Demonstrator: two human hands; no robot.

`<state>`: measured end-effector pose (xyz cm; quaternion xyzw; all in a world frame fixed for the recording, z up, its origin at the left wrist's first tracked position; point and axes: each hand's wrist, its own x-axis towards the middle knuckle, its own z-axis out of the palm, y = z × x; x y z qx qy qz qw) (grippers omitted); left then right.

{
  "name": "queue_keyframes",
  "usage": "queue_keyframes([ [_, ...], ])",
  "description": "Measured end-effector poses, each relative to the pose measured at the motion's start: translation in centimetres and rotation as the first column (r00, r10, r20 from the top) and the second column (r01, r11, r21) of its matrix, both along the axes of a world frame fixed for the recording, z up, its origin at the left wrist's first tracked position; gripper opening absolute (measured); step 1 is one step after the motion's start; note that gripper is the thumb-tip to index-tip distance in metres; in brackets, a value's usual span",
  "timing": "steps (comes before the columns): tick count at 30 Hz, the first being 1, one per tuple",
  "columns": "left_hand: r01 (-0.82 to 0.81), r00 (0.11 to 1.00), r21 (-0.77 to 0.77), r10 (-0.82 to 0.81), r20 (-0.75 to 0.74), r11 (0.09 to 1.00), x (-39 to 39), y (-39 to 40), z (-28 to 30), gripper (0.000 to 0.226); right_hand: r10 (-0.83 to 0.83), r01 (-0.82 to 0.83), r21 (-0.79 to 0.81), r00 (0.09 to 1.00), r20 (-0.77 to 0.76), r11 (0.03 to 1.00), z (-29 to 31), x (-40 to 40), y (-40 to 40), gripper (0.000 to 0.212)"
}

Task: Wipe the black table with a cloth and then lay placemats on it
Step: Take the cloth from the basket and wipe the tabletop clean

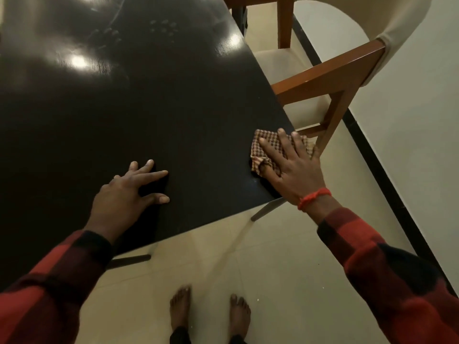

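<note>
Wiping step under way, by the look of it; no placemats in sight. Right hand (294,167) flat on the checked cloth (267,151), fingers straight and spread wide, pressing rather than gripping. Cloth bunched under the palm at the near right corner of the black table (173,95), one edge of it poking out beyond the fingertips, right at the table's side edge. Left hand (129,192) laid on the bare tabletop well to the left of the cloth, fingers splayed and mostly straight, holding nothing, probably bracing.

To do it well: keep the palm heavy and the fingers wide so the cloth stays flat under them. Draw long overlapping strokes from the corner inward and away from the fingertips, toward the far end, where faint smudges and dotted marks (164,27) show up in the ceiling glare. Refold once the cloth bunches toward the thumb. Lift the left hand before a stroke passes, or a print likely stays behind.

Around: wooden chair (330,78) with a pale seat just beyond the right fingertips, its rear leg close beside the cloth's outer edge; likely to catch the knuckles on a stroke running off the side. A second chair leg (283,21) further up the same side. Bare feet (208,311) on pale floor tiles below the table's near edge. Red thread (314,197) around the right wrist, red and black checked sleeves on both arms.
</note>
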<state>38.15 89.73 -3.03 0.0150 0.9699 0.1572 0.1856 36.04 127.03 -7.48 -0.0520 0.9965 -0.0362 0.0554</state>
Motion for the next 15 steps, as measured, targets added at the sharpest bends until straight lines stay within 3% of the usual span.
queue_keyframes([
  [5,-0.007,1.0,-0.01,0.007,0.007,1.0,0.0,0.1,0.2,0.065,-0.046,0.044,-0.034,0.997,-0.056,0.998,-0.2,4.0,-4.1,0.064],
  [10,0.016,1.0,0.058,-0.016,0.005,0.998,0.0,-0.1,0.3,0.063,0.019,-0.041,-0.153,0.989,-0.144,0.987,-0.5,7.6,-14.0,0.062],
  [15,0.014,0.999,0.11,-0.01,-0.039,0.994,-0.3,-2.3,1.9,0.058,0.075,-0.092,-0.201,0.993,-0.091,0.975,-0.6,10.4,-22.2,0.064],
])
